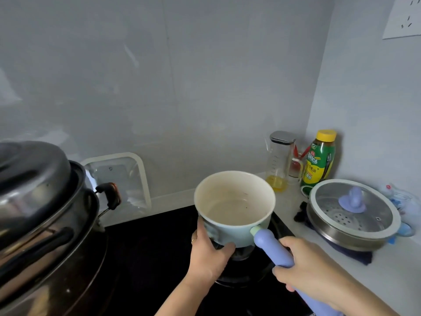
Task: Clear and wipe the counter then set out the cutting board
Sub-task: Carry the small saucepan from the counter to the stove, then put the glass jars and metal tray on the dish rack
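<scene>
Pot [234, 208] is gripped two-handed: my right hand [312, 265] wraps the handle [271, 249], my left hand [209, 254] cups its side. I'd carry it level, wide of the steamer [341, 238].

The saucepan [234, 201] is pale blue-green outside and cream inside, with a lavender handle [273, 249]. The stovetop [148, 247] is black. The far-right sauce bottle [319, 160] has a green-and-yellow label and a yellow cap. The near-right cloth [355, 255] looks navy, perhaps.

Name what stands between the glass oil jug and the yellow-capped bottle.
A small glass jar holding something red, between jug and bottle, in the head view.
</scene>
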`<state>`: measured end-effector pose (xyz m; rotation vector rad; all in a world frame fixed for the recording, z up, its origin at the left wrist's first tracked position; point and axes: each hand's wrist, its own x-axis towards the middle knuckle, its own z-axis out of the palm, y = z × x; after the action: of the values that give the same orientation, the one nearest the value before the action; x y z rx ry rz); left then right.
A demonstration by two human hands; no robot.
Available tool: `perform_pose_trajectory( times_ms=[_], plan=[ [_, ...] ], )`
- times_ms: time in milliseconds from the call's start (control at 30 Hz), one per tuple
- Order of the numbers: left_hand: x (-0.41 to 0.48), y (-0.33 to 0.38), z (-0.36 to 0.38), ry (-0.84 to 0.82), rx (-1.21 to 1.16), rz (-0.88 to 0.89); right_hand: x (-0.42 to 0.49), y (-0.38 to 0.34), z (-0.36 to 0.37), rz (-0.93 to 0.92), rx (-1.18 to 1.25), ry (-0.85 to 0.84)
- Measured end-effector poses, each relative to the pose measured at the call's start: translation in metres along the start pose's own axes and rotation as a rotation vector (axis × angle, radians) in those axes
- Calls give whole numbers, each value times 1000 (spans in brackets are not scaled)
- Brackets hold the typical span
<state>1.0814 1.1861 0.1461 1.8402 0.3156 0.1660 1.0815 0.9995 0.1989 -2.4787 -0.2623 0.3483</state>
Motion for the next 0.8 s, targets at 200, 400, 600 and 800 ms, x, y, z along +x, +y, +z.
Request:
perform_pose_trajectory(
  times_ms=[200,400,600,800],
  plan=[
    [-21,0,-8,84,42,-26,-13,-23,1,-228,-287,233],
    [-90,-19,-54,219,22,-31,-41,-62,74,-428,417,-6],
    [-215,-72,-133,497,-71,-162,-88,-87,185,-482,346,-354],
    [-394,-121,-225,936,-102,-384,-191,-143,282,-580,221,-665]
  ],
)
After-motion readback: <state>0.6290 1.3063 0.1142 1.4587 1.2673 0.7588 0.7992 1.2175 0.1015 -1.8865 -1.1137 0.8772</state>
